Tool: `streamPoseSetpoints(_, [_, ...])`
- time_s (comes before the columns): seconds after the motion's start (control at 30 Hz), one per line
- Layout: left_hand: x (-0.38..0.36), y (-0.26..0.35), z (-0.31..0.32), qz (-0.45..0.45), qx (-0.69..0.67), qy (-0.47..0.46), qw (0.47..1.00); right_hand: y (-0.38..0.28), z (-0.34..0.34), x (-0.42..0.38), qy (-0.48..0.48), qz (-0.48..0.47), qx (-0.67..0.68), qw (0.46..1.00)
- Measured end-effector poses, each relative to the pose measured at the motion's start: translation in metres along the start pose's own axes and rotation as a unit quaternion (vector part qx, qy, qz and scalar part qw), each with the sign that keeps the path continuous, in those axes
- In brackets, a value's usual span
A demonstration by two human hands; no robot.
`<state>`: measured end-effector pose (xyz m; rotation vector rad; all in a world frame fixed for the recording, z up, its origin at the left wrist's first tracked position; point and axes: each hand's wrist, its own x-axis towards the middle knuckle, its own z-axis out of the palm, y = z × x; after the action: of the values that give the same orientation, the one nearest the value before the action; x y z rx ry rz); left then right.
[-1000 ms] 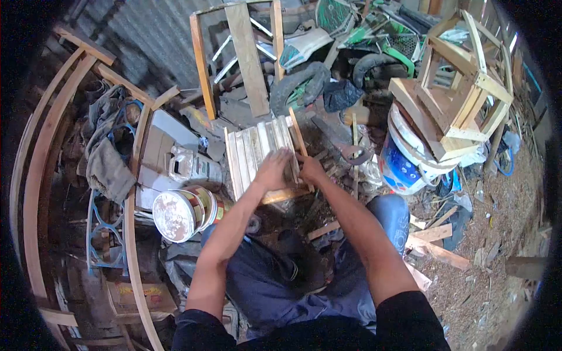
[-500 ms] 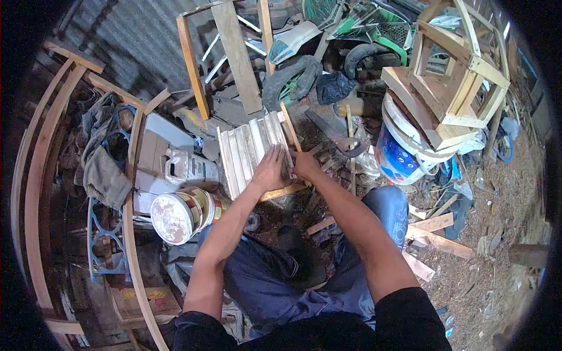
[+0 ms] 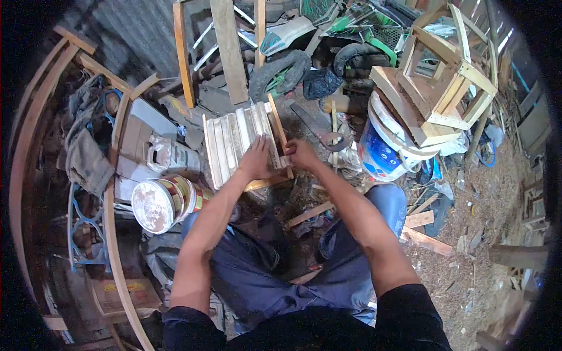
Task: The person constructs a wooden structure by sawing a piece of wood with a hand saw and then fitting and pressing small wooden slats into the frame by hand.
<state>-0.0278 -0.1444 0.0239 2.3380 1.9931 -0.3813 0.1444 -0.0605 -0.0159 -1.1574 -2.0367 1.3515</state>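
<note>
A small wooden frame with pale slats (image 3: pixel 225 143) laid side by side stands on the ground in front of me. My left hand (image 3: pixel 256 159) lies flat across the slats near their right side, fingers stretched out. At the frame's right edge, my right hand (image 3: pixel 301 154) has its fingers bent and pressed together beside the upright wooden strip (image 3: pixel 276 120). What those fingers hold, if anything, is too small to make out. A hand saw (image 3: pixel 319 130) lies on the ground just beyond my right hand.
To the left stand a paint bucket (image 3: pixel 155 206) and a plastic jug (image 3: pixel 170 155). On the right, a blue and white bucket (image 3: pixel 377 137) carries thick boards and a wooden frame (image 3: pixel 462 96). A wheel (image 3: pixel 281 75) and wood scraps (image 3: pixel 418 219) lie around.
The whole view has shifted, so things sit further left and higher. My right hand has moved slightly away from the slats' edge. My left hand stays on the slats.
</note>
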Motion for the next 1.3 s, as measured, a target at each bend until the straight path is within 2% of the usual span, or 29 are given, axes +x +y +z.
streamPoseSetpoints(0.07, [-0.013,0.01,-0.018,0.0,-0.046,0.066,0.997,0.006,-0.031,-0.015,-0.021,0.028,0.021,0.999])
streamPoseSetpoints(0.17, [-0.013,0.032,-0.04,0.062,-0.118,0.213,0.968,0.067,-0.07,-0.021,0.048,0.014,0.062,0.997])
streamPoseSetpoints(0.2, [-0.014,0.043,-0.047,0.061,-0.128,0.215,0.966,0.095,-0.078,-0.019,0.051,0.02,0.077,0.996])
streamPoseSetpoints(0.23, [-0.014,0.053,-0.052,0.089,-0.159,0.189,0.965,0.067,-0.1,-0.043,0.037,0.067,0.062,0.995])
streamPoseSetpoints(0.27, [-0.014,0.064,-0.054,0.119,-0.189,0.162,0.961,0.079,-0.109,-0.049,0.035,0.103,0.117,0.987])
streamPoseSetpoints(0.3, [-0.01,0.075,-0.04,0.173,-0.147,0.237,0.945,0.087,-0.114,-0.058,0.079,0.112,0.073,0.988])
streamPoseSetpoints(0.33, [-0.009,0.086,-0.036,0.177,-0.151,0.237,0.943,0.099,-0.118,-0.069,0.123,0.12,0.029,0.985])
streamPoseSetpoints(0.4, [-0.008,0.108,-0.026,0.235,-0.113,0.11,0.959,0.129,-0.126,-0.088,0.104,0.088,-0.02,0.99])
streamPoseSetpoints(0.47, [0.004,0.123,0.012,0.258,-0.09,0.097,0.957,0.179,-0.121,-0.107,0.084,0.057,-0.064,0.993])
streamPoseSetpoints(0.5, [0.016,0.13,0.047,0.247,-0.078,0.04,0.965,0.212,-0.114,-0.113,0.046,0.037,-0.242,0.969])
streamPoseSetpoints(0.53, [0.026,0.135,0.073,0.234,-0.065,-0.016,0.97,0.231,-0.108,-0.119,0.005,0.015,-0.411,0.911])
streamPoseSetpoints(0.57, [0.033,0.143,0.084,0.236,-0.065,-0.017,0.969,0.232,-0.101,-0.129,0.006,0.017,-0.41,0.912])
streamPoseSetpoints(0.63, [0.051,0.161,0.104,0.162,-0.1,-0.112,0.975,0.221,-0.086,-0.141,-0.045,0.136,-0.374,0.916])
streamPoseSetpoints(0.67, [0.059,0.168,0.127,0.16,-0.104,-0.112,0.975,0.216,-0.083,-0.138,-0.048,0.136,-0.377,0.915])
streamPoseSetpoints(0.73, [0.07,0.184,0.182,0.044,-0.241,-0.025,0.969,0.208,-0.066,-0.138,-0.095,0.115,-0.369,0.917])
streamPoseSetpoints(0.77, [0.075,0.187,0.192,0.062,-0.164,0.034,0.984,0.206,-0.055,-0.133,-0.098,0.121,-0.366,0.918])
streamPoseSetpoints(0.8, [0.076,0.187,0.192,0.066,-0.166,0.028,0.984,0.203,-0.044,-0.126,-0.138,0.051,-0.405,0.903])
streamPoseSetpoints(0.83, [0.077,0.185,0.188,0.074,-0.099,0.004,0.992,0.206,-0.035,-0.12,-0.175,-0.02,-0.441,0.88])
streamPoseSetpoints(0.87, [0.077,0.183,0.183,0.081,-0.033,-0.018,0.996,0.208,-0.027,-0.123,-0.177,-0.016,-0.441,0.88])
streamPoseSetpoints(0.93, [0.085,0.174,0.189,0.121,-0.022,-0.047,0.991,0.204,-0.011,-0.125,-0.033,-0.048,-0.453,0.889])
streamPoseSetpoints(0.97, [0.085,0.171,0.191,0.132,0.011,-0.057,0.99,0.202,-0.009,-0.118,-0.136,0.031,-0.534,0.834])
streamPoseSetpoints(1.0, [0.082,0.169,0.196,0.141,0.045,-0.067,0.987,0.203,-0.005,-0.119,-0.139,0.026,-0.534,0.834])
streamPoseSetpoints(1.03, [0.075,0.169,0.195,0.135,0.045,-0.065,0.988,0.206,-0.002,-0.121,-0.167,0.031,-0.585,0.793])
streamPoseSetpoints(1.07, [0.065,0.172,0.192,0.07,-0.096,-0.045,0.992,0.206,-0.002,-0.117,-0.19,0.029,-0.638,0.746])
streamPoseSetpoints(1.1, [0.059,0.171,0.186,0.002,-0.234,-0.015,0.972,0.202,-0.002,-0.115,-0.161,0.041,-0.623,0.765])
streamPoseSetpoints(1.13, [0.057,0.173,0.182,-0.013,-0.23,0.003,0.973,0.198,0.0,-0.118,-0.132,0.049,-0.606,0.783])
streamPoseSetpoints(1.2, [0.064,0.183,0.182,-0.196,-0.421,-0.015,0.885,0.223,0.003,-0.13,-0.007,-0.034,-0.637,0.77])
streamPoseSetpoints(1.23, [0.077,0.188,0.211,-0.206,-0.427,-0.002,0.881,0.268,0.01,-0.125,0.002,0.0,-0.747,0.665])
streamPoseSetpoints(1.3, [0.087,0.196,0.295,-0.054,-0.204,0.106,0.972,0.359,0.024,-0.117,-0.015,0.069,-0.918,0.39])
